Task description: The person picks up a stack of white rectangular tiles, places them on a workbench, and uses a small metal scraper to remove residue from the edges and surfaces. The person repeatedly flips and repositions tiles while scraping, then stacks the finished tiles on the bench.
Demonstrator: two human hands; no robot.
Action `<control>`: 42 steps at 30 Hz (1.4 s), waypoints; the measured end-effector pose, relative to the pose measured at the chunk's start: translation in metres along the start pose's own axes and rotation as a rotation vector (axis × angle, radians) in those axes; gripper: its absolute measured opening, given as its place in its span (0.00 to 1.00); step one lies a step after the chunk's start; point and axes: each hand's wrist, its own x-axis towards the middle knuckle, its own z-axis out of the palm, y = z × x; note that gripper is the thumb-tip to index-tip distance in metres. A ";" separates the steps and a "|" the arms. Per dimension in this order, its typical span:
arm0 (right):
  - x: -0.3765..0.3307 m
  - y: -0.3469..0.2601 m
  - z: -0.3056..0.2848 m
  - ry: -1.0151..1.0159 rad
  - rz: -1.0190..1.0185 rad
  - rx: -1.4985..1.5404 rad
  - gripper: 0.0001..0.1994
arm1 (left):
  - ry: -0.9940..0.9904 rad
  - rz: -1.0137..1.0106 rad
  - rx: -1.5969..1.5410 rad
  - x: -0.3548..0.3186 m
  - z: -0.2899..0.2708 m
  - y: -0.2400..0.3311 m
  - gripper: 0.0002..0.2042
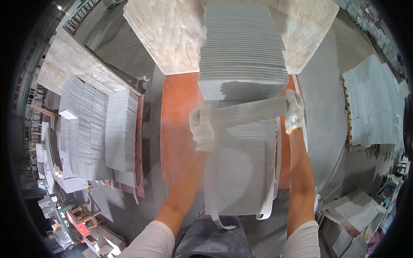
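My left hand [202,129] and my right hand [294,112], both in white gloves, grip the two ends of a long flat grey piece [251,112]. Motion blurs it, so I cannot tell whether it is one slab or several thin sheets together. It hangs over a low stack of grey sheets [238,172] directly in front of me. Behind it rises a taller stack of grey sheets [243,47], their edges showing as ridges. Pale straps [269,202] run down the low stack, and their loose ends curl near my legs.
An orange base [178,112] lies under the stacks. Plywood boards [167,34] stand upright around the tall stack. More grey stacks [120,133] stand on the left beside a plywood board. At the right is a pallet with pale sheets [372,103]; nearer lies a boxy pile [352,210].
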 end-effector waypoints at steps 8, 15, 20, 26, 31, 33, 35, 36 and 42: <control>-0.038 0.023 -0.020 0.185 -0.051 0.096 0.12 | -0.346 -0.049 -0.028 0.028 -0.023 0.000 0.20; -0.018 0.032 -0.027 0.089 -0.046 0.200 0.13 | -0.458 -0.196 -0.214 0.056 -0.026 -0.024 0.37; -0.007 0.055 -0.055 -0.166 -0.101 0.356 0.26 | -0.384 -0.230 -0.168 0.054 -0.021 -0.029 0.35; 0.010 0.106 -0.060 -0.164 -0.018 0.378 0.23 | -0.378 -0.246 -0.244 0.057 -0.020 -0.031 0.32; 0.008 0.106 -0.053 0.079 0.077 0.507 0.22 | -0.334 -0.196 -0.192 0.060 -0.017 -0.039 0.34; 0.005 0.098 -0.047 0.135 0.105 0.499 0.22 | -0.274 -0.148 -0.092 0.064 -0.016 -0.039 0.33; 0.002 0.092 -0.047 0.115 0.060 0.453 0.22 | -0.285 -0.244 -0.174 0.066 -0.017 -0.037 0.29; 0.001 0.094 -0.049 0.104 0.037 0.428 0.22 | -0.301 -0.296 -0.224 0.064 -0.020 -0.035 0.27; -0.016 0.165 -0.088 0.167 -0.020 0.021 0.27 | -0.273 -0.286 -0.012 0.006 -0.079 -0.031 0.27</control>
